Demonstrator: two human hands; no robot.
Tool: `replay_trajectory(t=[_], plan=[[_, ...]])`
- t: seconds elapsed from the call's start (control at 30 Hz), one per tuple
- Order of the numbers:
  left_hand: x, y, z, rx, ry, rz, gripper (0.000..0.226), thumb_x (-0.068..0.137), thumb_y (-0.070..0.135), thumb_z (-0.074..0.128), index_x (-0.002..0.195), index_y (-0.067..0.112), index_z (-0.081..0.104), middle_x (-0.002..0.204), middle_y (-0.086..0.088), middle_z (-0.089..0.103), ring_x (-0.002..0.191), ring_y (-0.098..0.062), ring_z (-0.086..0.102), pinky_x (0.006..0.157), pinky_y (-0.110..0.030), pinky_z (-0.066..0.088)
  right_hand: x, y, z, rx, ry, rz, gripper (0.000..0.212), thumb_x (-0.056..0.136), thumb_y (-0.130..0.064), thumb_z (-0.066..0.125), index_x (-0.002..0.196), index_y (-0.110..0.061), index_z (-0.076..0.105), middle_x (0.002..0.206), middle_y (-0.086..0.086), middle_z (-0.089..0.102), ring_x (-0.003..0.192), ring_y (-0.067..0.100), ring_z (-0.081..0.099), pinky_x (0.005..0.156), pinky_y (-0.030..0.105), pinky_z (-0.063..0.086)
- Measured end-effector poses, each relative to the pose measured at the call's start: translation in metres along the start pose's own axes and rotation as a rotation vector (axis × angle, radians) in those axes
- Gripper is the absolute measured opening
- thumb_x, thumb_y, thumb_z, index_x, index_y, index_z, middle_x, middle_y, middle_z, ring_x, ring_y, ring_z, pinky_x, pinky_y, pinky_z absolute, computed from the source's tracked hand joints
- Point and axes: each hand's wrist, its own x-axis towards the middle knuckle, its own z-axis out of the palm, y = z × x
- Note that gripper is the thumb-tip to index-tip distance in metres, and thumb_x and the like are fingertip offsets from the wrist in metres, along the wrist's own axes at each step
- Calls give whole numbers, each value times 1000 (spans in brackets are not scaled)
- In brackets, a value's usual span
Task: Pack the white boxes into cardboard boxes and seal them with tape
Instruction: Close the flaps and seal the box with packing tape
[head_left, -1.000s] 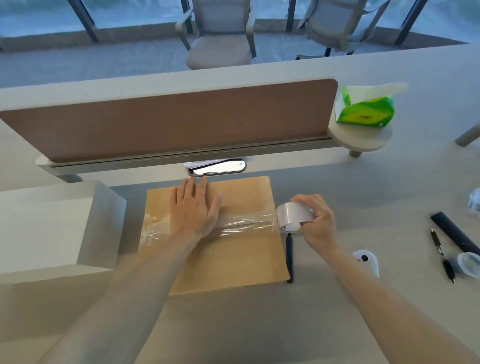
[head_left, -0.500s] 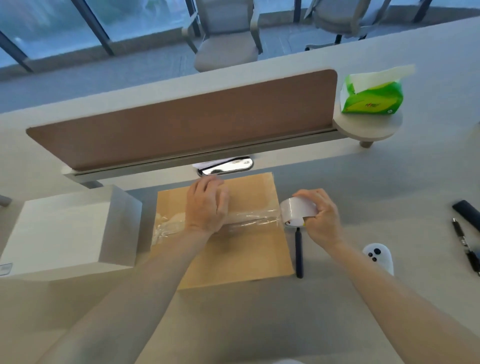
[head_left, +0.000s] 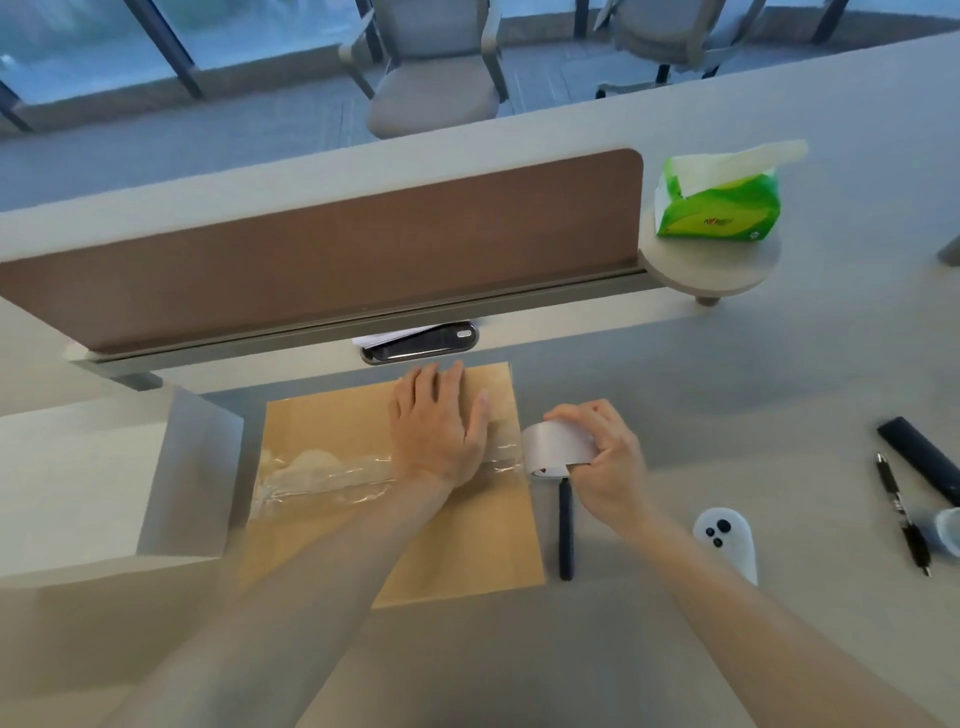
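A closed cardboard box (head_left: 457, 545) lies flat-topped in front of me on the desk. A strip of clear tape (head_left: 322, 475) runs across its top from the left edge to the right edge. My left hand (head_left: 439, 426) lies flat with straight fingers on the tape near the box's right side. Just off the box's right edge, my right hand (head_left: 608, 462) grips the roll of clear tape (head_left: 553, 447), still joined to the strip. A large white box (head_left: 93, 488) stands to the left, touching the cardboard box.
A dark pen-like tool (head_left: 565, 530) lies right of the cardboard box. A white controller (head_left: 727, 540), pens (head_left: 904, 519) and a black case (head_left: 924, 460) lie at the right. A brown desk divider (head_left: 322, 244) stands behind, with a green tissue pack (head_left: 722, 202) on a round shelf.
My left hand has slid to the right along the tape, toward the roll. The right hand has kept the roll at the box's right edge. The camera view shifted.
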Motion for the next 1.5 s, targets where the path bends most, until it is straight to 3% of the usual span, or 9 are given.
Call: replay_trajectory(t=[0.43,0.6,0.73,0.87,0.97,1.07,1.2,1.27,1.5], plan=[[7,9,-9,109,-54,10,67,89,65,19,128,21,51,126,-6,52,121,-29,42,105,-42,29,3,-5,-8,-4,-94,53,62,67,8,53,104,-42,62,99,-14,50,98,12,52,76,14,37],[2,53,-9,-112,-50,10,74,89,65,19,139,19,48,151,-10,40,144,-32,25,118,-46,18,1,-2,-7,-15,-66,16,53,65,-8,49,111,-25,68,97,-6,52,93,16,54,77,21,43],[5,61,3,30,-76,33,68,92,63,24,142,22,45,146,-7,46,137,-29,34,115,-46,23,5,10,-8,-74,-133,-6,52,72,1,61,118,-25,67,89,-5,50,84,14,53,72,18,40],[8,62,8,107,-38,40,63,91,63,30,135,22,47,129,-3,51,121,-28,41,107,-45,29,6,28,-19,-260,-238,-190,53,79,0,54,125,-27,58,83,-5,37,74,15,38,61,27,40],[8,65,10,117,-41,38,62,90,63,34,137,24,45,128,-1,49,121,-27,39,108,-45,27,12,44,-27,-477,-266,-326,53,74,-7,38,122,-24,53,80,2,42,67,24,44,55,35,46],[8,62,10,106,-42,48,61,89,62,36,138,25,43,129,0,48,124,-26,37,111,-45,25,21,54,-27,-720,-309,-403,51,71,-6,56,119,-22,54,81,4,47,66,27,51,57,38,50],[7,60,11,65,-24,53,59,87,60,41,136,26,45,131,1,47,125,-24,36,112,-45,23,22,63,-28,-688,-435,-314,65,68,-8,66,131,-16,52,103,4,60,94,29,60,80,37,48],[7,59,11,52,-21,60,58,87,59,40,135,26,45,131,2,47,125,-24,35,112,-44,24,20,74,-35,-604,-446,-199,57,75,-21,57,131,-13,53,118,3,61,108,26,58,97,34,32],[7,60,9,69,-44,60,59,88,58,42,137,26,42,133,2,45,127,-23,33,112,-44,22,26,96,-52,-909,-463,-193,52,61,-2,67,108,-20,54,89,-4,54,82,22,59,79,35,24]])
